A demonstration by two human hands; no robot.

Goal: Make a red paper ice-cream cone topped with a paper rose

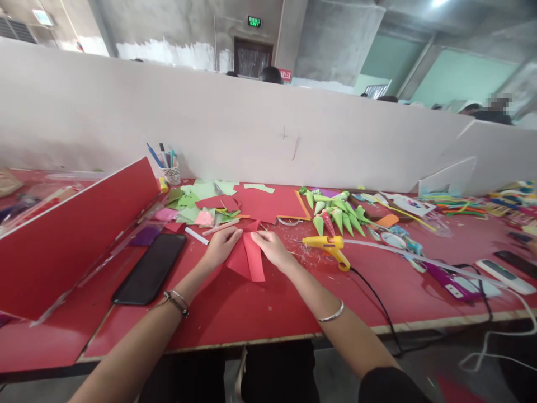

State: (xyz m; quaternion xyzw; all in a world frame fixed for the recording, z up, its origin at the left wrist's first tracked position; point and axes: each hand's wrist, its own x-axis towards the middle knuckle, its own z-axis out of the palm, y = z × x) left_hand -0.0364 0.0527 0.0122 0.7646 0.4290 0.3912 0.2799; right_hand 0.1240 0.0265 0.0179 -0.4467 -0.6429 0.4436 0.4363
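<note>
A folded sheet of red paper (250, 258) is held up just over the table, its lower flaps hanging toward me. My left hand (221, 246) pinches its left side between thumb and fingers. On the right side, my right hand (269, 246) grips the upper edge the same way. Close to my left hand lies a white marker (196, 235). A yellow glue gun (329, 246) rests to the right of my right hand, its nozzle pointing left. Behind the hands are larger red paper sheets (264, 202) and green paper scraps (187, 198).
A black phone (150, 270) lies at left beside a standing red board (84, 240). Several green paper cones (338, 210) are piled behind the glue gun. A patterned pen cup (171, 172) stands by the white partition (226, 129). A purple power strip (453, 282) with cables sits at right.
</note>
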